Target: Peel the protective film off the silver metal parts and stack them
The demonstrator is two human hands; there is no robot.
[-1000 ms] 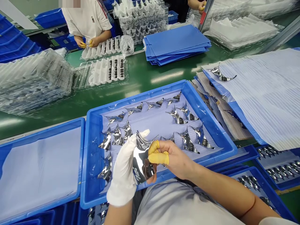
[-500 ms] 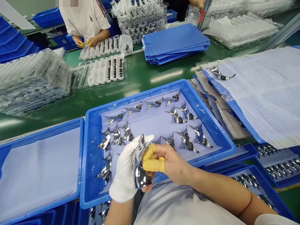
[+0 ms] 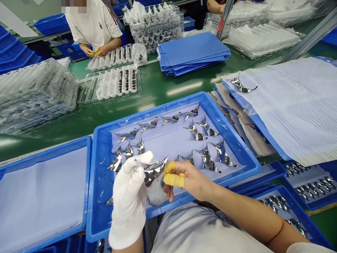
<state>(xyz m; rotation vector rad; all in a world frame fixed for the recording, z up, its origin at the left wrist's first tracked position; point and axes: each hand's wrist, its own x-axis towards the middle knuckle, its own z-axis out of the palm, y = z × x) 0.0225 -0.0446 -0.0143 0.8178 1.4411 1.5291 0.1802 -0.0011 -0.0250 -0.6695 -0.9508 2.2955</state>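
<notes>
A curved, pointed, mirror-bright chrome part point(image 3: 154, 173) is held over the near side of a blue tray point(image 3: 92, 196). My left hand point(image 3: 130, 196), in a white glove, is closed on its left end. At its right edge my right hand point(image 3: 181, 175) pinches with thumb and forefinger in yellow finger cots. Below the part's dark band a pale, glossy area shows; I cannot tell whether it is reflection or film. Similar chrome parts point(image 3: 207, 159) lie along the sides of the paper-lined tray, some hidden behind my left hand.
Left stands another blue tray point(image 3: 44, 189) lined with white paper. A single chrome part point(image 3: 240, 85) rests on a sheet-covered stack point(image 3: 289, 105) at right. Filled trays point(image 3: 313, 182) sit lower right. Across the green bench are blue sheets point(image 3: 193, 49), clear plastic trays point(image 3: 39, 93) and a co-worker point(image 3: 92, 26).
My left hand has shifted left and turned, and the chrome part has swung from upright to slanting across between my hands. My right hand has stayed nearly in place. The view has shifted slightly.
</notes>
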